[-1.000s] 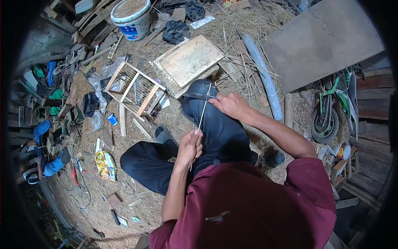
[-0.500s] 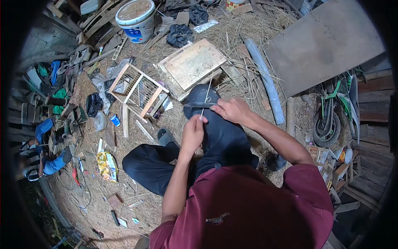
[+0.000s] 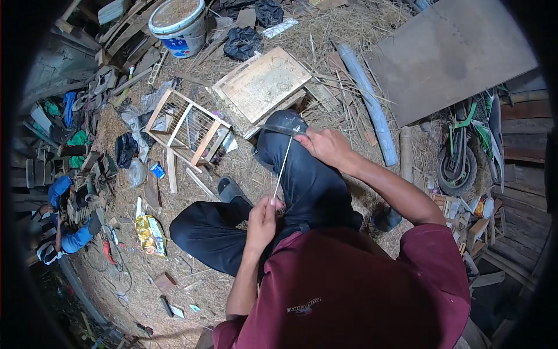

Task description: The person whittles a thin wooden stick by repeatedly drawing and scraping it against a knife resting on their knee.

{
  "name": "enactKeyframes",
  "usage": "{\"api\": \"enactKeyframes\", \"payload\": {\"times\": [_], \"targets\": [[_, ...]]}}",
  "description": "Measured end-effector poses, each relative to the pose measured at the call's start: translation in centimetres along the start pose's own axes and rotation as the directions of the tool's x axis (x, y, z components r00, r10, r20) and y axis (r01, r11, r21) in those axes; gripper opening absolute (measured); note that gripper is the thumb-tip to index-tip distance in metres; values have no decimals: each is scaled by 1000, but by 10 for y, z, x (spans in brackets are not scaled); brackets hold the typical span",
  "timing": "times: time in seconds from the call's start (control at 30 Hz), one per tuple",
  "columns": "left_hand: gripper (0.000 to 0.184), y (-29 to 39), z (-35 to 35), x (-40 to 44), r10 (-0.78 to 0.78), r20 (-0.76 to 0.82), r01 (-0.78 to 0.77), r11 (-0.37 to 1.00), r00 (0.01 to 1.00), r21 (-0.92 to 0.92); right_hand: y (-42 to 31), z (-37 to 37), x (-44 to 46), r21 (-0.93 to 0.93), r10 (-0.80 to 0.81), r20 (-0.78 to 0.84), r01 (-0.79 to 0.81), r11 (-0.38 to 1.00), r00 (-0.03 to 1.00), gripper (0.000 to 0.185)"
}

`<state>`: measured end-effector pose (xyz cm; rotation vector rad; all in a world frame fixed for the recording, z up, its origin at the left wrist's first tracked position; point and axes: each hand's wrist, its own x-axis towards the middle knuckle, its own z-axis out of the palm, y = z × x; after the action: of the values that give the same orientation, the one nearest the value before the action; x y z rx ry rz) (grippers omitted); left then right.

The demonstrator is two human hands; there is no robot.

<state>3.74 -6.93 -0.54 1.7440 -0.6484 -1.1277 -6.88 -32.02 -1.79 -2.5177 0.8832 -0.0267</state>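
Observation:
A thin pale stick (image 3: 283, 168) runs from my left hand (image 3: 263, 218) up to the dark knee pad (image 3: 285, 123) on my raised knee. My left hand is closed round the stick's lower part, near my lap. At the knee, my right hand (image 3: 325, 145) is closed on a dark blade (image 3: 276, 130), which lies across the pad where the stick's upper end meets it. Whether the stick passes under the blade is too small to tell. Beyond the knee is a wooden box (image 3: 266, 84), with a small barred wooden cage (image 3: 187, 127) to its left.
A white bucket (image 3: 179, 26) stands at the top left. A blue-grey pole (image 3: 369, 104) and a large board (image 3: 447, 58) lie to the right, near a green motorcycle (image 3: 459, 151). Another person (image 3: 67, 224) is at the far left. A yellow packet (image 3: 151, 234) lies on the straw-strewn floor.
My left hand has moved down toward my lap, away from the blade, and the stick has come down with it. The view has shifted slightly.

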Motion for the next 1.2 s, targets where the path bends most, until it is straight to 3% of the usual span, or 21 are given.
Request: {"api": "enactKeyframes", "payload": {"times": [0.13, 0.2, 0.3, 0.37, 0.6, 0.7, 0.83, 0.93, 0.97, 1.07, 1.2], "targets": [[26, 0, -12, -8, -39, -13, 38, 993, 999, -108, 8, 3, -1, 139, 4, -36, 1, 990, 999, 58], [25, 11, -11, 10, 104, -104, -93, 990, 989, 106, 16, 13, 1, 294, -46, -110, 77, 953, 993, 58], [22, 32, 3, 47, 245, -158, -192, 938, 957, 288, -11, -10, -11, 28, -101, 14, 100, 995, 995, 59], [20, 39, 15, 70, 340, -171, -254, 886, 925, 388, -14, -7, -9, -38, -130, 10, 130, 991, 992, 57], [19, 38, 20, 71, 290, -191, -196, 896, 938, 397, -11, 1, -2, -129, -143, -4, 141, 982, 990, 60], [17, 39, 18, 50, 195, -166, -127, 927, 967, 354, -15, -4, -5, -117, -54, 2, 54, 992, 999, 61], [15, 29, 10, 16, 221, -155, -152, 918, 963, 368, -11, -4, -7, -108, -16, -24, 13, 994, 1000, 60], [15, 17, -1, -12, 138, -152, -68, 917, 979, 394, -7, -3, -6, -85, 44, -12, -45, 995, 999, 59], [15, 10, -4, -22, 202, -170, -113, 898, 965, 426, -6, -2, -5, -64, 70, -4, -70, 996, 998, 58], [16, 1, -20, -28, 79, -169, -13, 931, 983, 364, 0, 3, -8, 28, 75, -22, -75, 997, 997, 55], [25, 2, -7, 23, 129, -12, -129, 979, 992, -158, -4, 5, -12, 112, -137, -74, 145, 983, 988, 51]]}}
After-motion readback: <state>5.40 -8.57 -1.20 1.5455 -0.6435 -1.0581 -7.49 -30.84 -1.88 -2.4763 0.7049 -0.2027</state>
